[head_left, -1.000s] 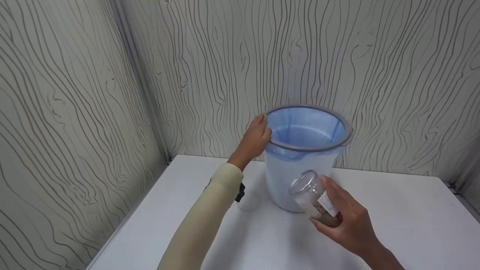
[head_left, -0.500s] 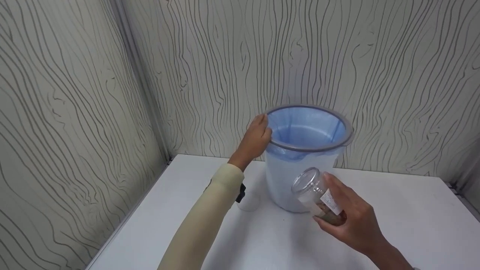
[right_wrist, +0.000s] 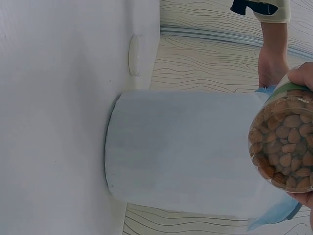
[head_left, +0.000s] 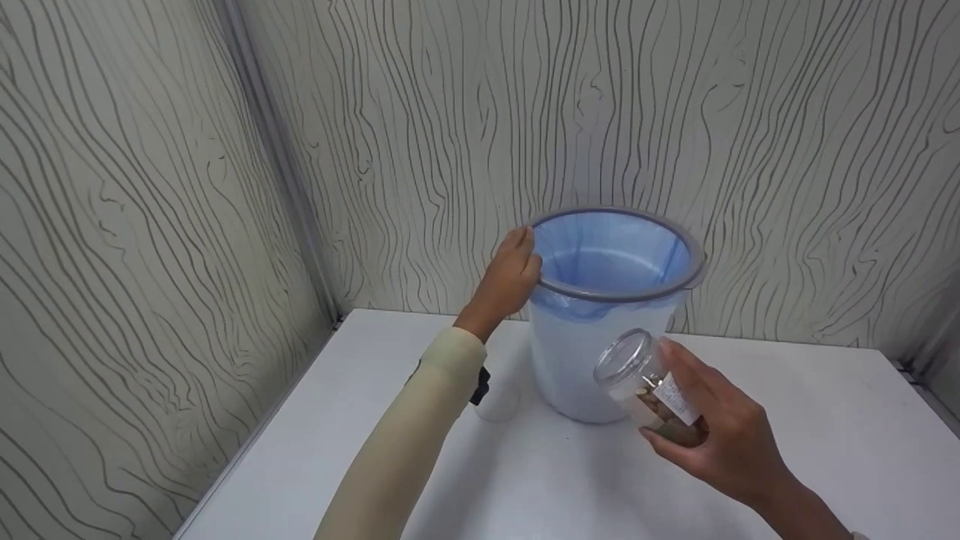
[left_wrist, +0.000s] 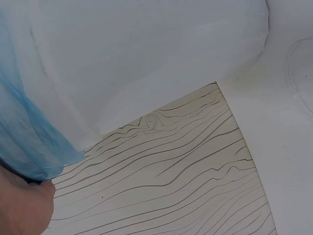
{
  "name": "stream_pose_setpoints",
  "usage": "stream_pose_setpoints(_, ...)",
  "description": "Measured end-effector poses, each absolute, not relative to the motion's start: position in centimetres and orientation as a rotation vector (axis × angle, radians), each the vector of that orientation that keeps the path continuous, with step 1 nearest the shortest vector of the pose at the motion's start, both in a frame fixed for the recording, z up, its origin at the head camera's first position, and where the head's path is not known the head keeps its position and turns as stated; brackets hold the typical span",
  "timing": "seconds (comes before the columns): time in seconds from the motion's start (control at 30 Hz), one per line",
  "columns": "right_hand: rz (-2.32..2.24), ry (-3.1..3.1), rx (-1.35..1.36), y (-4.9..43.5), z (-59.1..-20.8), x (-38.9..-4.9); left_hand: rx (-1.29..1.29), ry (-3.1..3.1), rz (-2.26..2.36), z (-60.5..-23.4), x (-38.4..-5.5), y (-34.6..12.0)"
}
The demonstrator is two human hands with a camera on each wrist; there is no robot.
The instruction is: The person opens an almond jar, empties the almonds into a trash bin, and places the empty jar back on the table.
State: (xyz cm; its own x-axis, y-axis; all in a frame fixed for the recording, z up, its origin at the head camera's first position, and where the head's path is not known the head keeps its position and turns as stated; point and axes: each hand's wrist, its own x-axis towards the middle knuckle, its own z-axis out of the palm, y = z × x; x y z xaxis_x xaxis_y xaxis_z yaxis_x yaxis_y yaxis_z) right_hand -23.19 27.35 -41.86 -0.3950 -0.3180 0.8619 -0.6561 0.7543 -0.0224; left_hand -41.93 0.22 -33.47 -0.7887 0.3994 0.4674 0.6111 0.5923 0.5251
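My left hand [head_left: 506, 277] grips the left side of the grey rim on a white bin [head_left: 592, 367], which stands upright with a blue bag [head_left: 600, 259] lining it. In the left wrist view, fingers of that hand [left_wrist: 27, 205] show at the bag's edge. My right hand [head_left: 727, 435] holds a clear plastic jar [head_left: 645, 386] with a white label, tilted, its uncovered mouth pointing up and left. Through the jar's base [right_wrist: 288, 147] the right wrist view shows many brown, almond-like nuts. The jar is in front of the bin, below the rim level.
A clear round lid [head_left: 497, 403] lies on the white table [head_left: 300, 450], left of the bin and beside the left sleeve [head_left: 420, 420]. Patterned wall panels [head_left: 450, 150] stand behind and to the left. A black band [head_left: 481, 386] sits at the left wrist.
My right hand has shifted the jar a little to the right and slightly up in the head view, still tilted. The left hand and the bin stay in place.
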Motion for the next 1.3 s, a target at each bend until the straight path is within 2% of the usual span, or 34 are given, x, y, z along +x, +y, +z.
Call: stream_pose_setpoints(1.3, 0.408, -1.986, 0.736, 28.7, -37.6, -23.2, -0.806, -2.479, -1.013, -33.6, -41.6, 0.6)
